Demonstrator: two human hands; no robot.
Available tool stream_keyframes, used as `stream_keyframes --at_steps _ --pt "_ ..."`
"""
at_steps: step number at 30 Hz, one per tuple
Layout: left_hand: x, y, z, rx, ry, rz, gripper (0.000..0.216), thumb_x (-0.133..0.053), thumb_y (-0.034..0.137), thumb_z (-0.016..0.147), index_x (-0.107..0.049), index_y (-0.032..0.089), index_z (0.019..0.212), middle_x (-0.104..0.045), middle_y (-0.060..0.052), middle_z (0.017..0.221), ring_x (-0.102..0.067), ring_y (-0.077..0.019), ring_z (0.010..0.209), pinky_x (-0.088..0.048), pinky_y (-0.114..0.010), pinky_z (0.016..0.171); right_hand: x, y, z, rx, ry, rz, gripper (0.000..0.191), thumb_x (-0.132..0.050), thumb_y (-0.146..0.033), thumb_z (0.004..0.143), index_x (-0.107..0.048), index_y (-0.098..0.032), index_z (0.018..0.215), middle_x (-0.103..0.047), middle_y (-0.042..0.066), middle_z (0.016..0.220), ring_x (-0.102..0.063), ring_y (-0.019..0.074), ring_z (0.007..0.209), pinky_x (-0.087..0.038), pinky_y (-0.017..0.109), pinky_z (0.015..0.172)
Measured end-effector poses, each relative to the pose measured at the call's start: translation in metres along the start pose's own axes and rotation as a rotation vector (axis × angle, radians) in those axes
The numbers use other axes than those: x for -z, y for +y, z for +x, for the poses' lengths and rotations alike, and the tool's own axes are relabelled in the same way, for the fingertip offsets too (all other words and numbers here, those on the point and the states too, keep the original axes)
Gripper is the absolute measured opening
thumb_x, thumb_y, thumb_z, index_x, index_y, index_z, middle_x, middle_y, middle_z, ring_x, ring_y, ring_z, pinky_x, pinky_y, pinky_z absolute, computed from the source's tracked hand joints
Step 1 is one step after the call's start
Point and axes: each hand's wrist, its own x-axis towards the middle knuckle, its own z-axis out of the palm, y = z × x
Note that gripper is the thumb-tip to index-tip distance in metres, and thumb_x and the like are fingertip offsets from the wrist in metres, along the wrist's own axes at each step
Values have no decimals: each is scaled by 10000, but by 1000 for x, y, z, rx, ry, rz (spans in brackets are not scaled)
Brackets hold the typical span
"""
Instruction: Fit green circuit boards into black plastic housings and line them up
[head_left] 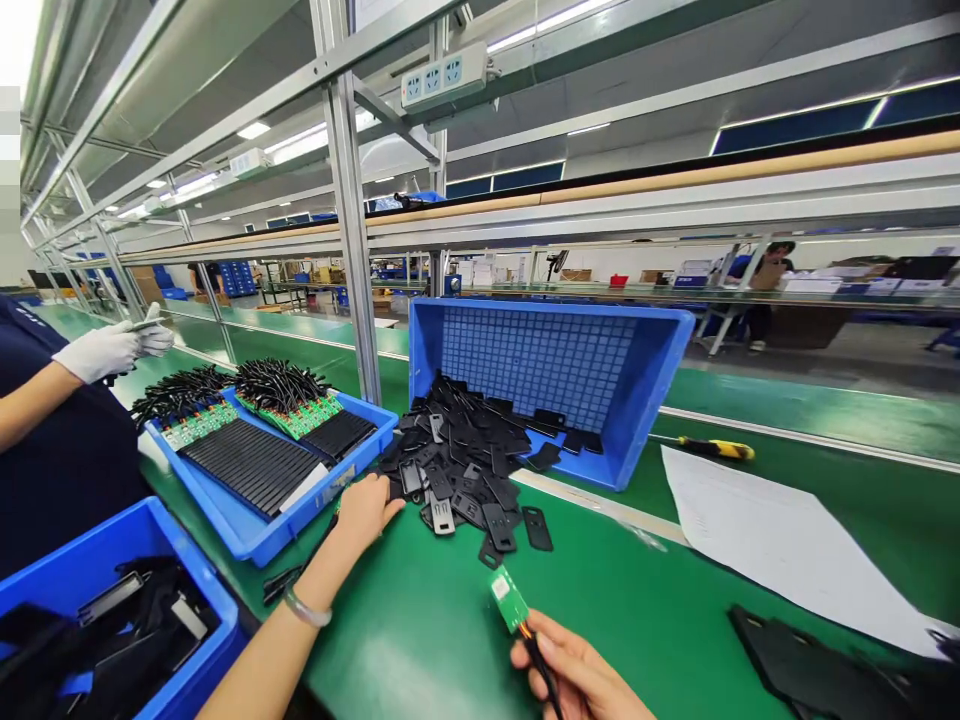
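Observation:
My right hand (574, 670) is closed on the black cable of a small green circuit board (509, 598); orange wires join the two, and the board points away from me. At the left edge of a heap of black plates (469, 455), my left hand (365, 518) has its fingers curled around the end of a black plate (395, 487), mostly hidden by the fingers. Under my left wrist lies a black cable (281, 585), partly covered by the forearm. A single black plate (537, 529) lies just right of the heap.
A tipped blue crate (645, 400) stands behind the heap. Left are a blue tray (259, 550) of cabled boards and a blue bin (154, 520). A screwdriver (716, 448), paper sheet (795, 540) and black part (802, 660) lie right. A co-worker's gloved hands (112, 348) are at left.

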Motion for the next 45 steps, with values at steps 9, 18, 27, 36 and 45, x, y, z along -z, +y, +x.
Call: stream_keyframes --at_steps 9,18,27,36,45 --pt "-2 15 -41 173 82 -746 318 -521 35 761 -564 152 1054 -536 8 737 -578 -178 740 -493 -323 780 -12 -14 0 205 84 -250 529 -846 -382 643 -681 -174 1100 -641 22 743 -477 85 524 -360 139 361" --pt "-28 74 -79 589 -130 -1635 224 -451 -66 841 -543 101 722 -600 -43 723 -607 -78 614 -549 -200 684 -19 -16 -8 740 186 -1186 382 -543 -347 839 -690 -232 1173 -689 55 890 -613 207 781 -498 314 740" --pt "-45 104 -105 565 -202 -1887 186 -466 116 939 -632 76 865 -684 -118 869 -654 -156 748 -574 -320 740 -18 -14 -7 789 254 -1258 377 -447 -297 902 -675 -197 1185 -649 67 852 -599 190 697 -490 281 633" --pt "-67 105 -117 287 -298 -1878 507 -885 228 585 -682 159 1044 -680 -81 1063 -616 -189 978 -499 -267 851 -15 -11 -9 748 199 -1280 348 -472 -211 894 -670 -235 1180 -648 60 923 -622 198 812 -501 293 757" --pt "-67 102 -122 207 -371 -1797 617 -840 265 655 -590 222 1217 -634 -87 1165 -574 -209 1061 -434 -313 916 -13 -12 -12 765 142 -1388 354 -474 -160 895 -661 -223 1188 -578 61 884 -598 191 788 -505 294 714"
